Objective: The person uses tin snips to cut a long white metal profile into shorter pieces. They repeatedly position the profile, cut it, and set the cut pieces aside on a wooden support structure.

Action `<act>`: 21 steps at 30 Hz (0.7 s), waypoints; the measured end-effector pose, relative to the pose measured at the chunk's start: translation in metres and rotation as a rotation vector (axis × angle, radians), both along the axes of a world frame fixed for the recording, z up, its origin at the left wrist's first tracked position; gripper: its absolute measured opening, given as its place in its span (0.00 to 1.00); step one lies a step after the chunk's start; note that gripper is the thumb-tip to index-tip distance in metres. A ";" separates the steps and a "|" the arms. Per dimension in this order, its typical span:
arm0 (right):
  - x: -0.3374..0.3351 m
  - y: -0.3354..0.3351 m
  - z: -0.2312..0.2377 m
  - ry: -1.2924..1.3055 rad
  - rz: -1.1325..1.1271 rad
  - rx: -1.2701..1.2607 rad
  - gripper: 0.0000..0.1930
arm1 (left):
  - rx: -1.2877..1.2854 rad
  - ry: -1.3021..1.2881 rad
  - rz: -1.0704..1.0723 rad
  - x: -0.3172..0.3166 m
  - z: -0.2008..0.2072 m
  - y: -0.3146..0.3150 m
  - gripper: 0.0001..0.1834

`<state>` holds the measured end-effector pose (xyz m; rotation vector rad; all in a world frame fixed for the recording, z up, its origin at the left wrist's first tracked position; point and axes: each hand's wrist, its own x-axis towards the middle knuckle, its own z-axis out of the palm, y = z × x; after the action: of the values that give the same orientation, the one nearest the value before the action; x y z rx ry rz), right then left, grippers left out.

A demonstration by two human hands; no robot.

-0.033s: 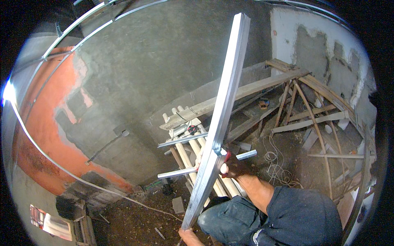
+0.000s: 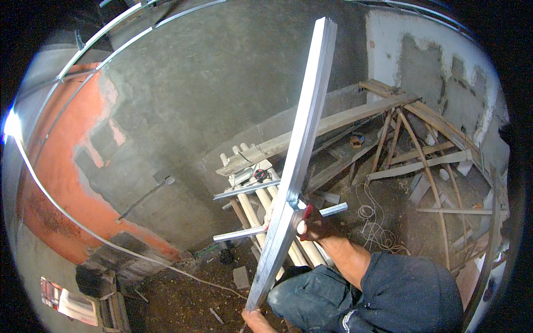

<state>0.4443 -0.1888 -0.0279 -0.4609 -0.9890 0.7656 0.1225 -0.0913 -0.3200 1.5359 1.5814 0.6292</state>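
The grey plastered wall [image 2: 222, 100] fills the far left of the scene; timber planks [image 2: 355, 116] lean at the far right. The long metal channel [image 2: 300, 161] rises from near my lap steeply toward the far wall, crossing the centre. I judge it light but long, stiff along its length, prone to swing and twist, with sharp thin edges. My right hand [image 2: 311, 225] is closed around its mid-section, where the balance lies. My left hand [image 2: 256, 321] sits at the lower end; its closure cannot be determined. Two shorter metal strips [image 2: 244, 190] lie across pale pipes [image 2: 261, 213] behind.
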 end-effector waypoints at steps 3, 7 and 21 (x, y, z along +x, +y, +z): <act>-0.003 -0.001 -0.001 0.022 -0.077 -0.020 0.32 | 0.018 0.023 -0.052 -0.003 0.003 0.001 0.12; -0.011 -0.002 0.003 0.136 -0.240 -0.161 0.30 | -0.033 -0.128 0.064 -0.001 0.001 -0.002 0.12; -0.023 0.005 0.028 -0.013 -0.467 -0.259 0.22 | -0.069 -0.115 0.189 0.002 0.007 -0.012 0.30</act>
<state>0.4209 -0.1842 0.0001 -0.8869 -0.7541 0.4672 0.1240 -0.1031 -0.3128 1.2865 1.6547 0.7459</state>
